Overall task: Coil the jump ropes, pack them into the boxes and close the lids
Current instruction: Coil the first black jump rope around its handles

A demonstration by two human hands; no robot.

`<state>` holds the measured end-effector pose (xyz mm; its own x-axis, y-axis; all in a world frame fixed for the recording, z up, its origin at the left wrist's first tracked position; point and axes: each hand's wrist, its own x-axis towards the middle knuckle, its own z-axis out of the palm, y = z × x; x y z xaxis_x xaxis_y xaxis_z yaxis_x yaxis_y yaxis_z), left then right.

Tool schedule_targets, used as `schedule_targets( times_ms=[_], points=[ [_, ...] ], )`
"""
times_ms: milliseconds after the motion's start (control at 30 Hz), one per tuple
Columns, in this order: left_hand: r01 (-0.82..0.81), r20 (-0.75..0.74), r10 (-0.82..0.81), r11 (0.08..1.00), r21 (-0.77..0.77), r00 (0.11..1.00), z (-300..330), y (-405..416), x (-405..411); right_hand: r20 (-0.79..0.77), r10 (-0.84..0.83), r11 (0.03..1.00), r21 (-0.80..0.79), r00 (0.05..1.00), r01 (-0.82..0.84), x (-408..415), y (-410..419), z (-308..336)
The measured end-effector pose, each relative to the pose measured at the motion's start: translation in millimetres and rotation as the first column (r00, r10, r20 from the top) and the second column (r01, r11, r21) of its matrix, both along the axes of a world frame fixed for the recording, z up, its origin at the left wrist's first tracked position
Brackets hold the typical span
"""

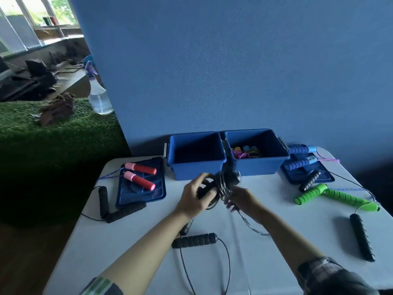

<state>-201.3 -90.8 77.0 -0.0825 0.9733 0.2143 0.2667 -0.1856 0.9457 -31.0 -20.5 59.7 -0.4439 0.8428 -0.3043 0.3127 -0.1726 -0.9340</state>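
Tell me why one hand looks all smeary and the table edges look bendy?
In the head view, the right hand is blurred from moving fast while it winds the black rope that the left hand grips; the wide-angle lens bends the table edges; the light is dim and bluish, brighter at the window.

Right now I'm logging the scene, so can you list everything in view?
Blue plastic boxes: two, open, table's far edge; right one holds coloured ropes.
Blue lids: two, flat, flanking the boxes.
Red-and-pink handled rope: one, on left lid.
Blue handled rope: one, on right lid.
Green handled rope: one, table right.
Black foam handles: five loose on the table.
Clear spray bottle: one, on green turf, left.
White table: one.
Hands: left holds black coiled rope; right blurred at the cord.
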Motion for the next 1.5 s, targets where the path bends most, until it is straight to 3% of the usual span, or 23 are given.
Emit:
schedule_targets(
  times_ms=[100,267,433,533,667,733,833,900,967,1067,1200,1333,1433,1500],
  points=[
    [-0.181,-0.032,0.180,0.983,-0.025,0.983,6,13,-6,-0.018,0.011,0.999,-0.046,1.000,-0.012,-10,-13,-3],
    [-0.419,-0.321,0.402,0.908,0.016,0.858,-6,28,-22,0.241,0.122,0.984,0.098,0.963,-0.149,-36,-37,-3],
    [-0.479,-0.584,0.424,0.875,0.069,0.692,-15,27,-28,0.651,0.179,0.889,0.214,0.738,-0.404,-39,-54,5],
    [-0.462,-0.675,0.397,0.882,0.092,0.623,-25,20,-42,0.732,0.226,0.861,0.159,0.643,-0.484,-35,-61,14],
    [-0.254,-0.822,0.208,0.964,0.080,0.530,-42,6,-47,0.728,0.127,0.766,0.360,0.673,-0.533,-23,-56,27],
    [-0.121,-0.861,0.120,0.990,0.068,0.495,-49,-2,-44,0.716,0.023,0.638,0.527,0.698,-0.561,-15,-46,28],
    [0.070,-0.859,-0.010,0.997,0.030,0.512,-54,-12,-39,0.719,-0.092,0.347,0.671,0.689,-0.655,-5,-24,24],
    [0.208,-0.843,-0.096,0.978,0.019,0.530,-52,-19,-29,0.717,-0.051,0.291,0.676,0.695,-0.677,2,-13,19],
    [0.290,-0.804,-0.155,0.957,0.023,0.574,-46,-26,-19,0.697,0.090,0.354,0.645,0.712,-0.677,6,-4,17],
    [0.338,-0.716,-0.196,0.939,0.059,0.670,-36,-34,-15,0.606,0.243,0.567,0.544,0.757,-0.618,14,11,18],
    [0.407,-0.655,-0.283,0.912,0.041,0.701,-29,-40,-15,0.476,0.229,0.800,0.405,0.849,-0.443,31,22,15],
    [0.322,-0.595,-0.235,0.946,0.042,0.769,-33,-42,-6,0.329,0.275,0.877,0.300,0.903,-0.376,29,14,10],
    [0.188,-0.519,-0.119,0.979,0.082,0.846,-32,-41,-4,0.185,0.203,0.950,0.199,0.962,-0.239,31,13,-2],
    [0.063,-0.413,-0.013,0.992,0.109,0.911,-27,-36,-2,0.191,0.115,0.980,0.138,0.975,-0.143,29,8,-12]
  ],
)
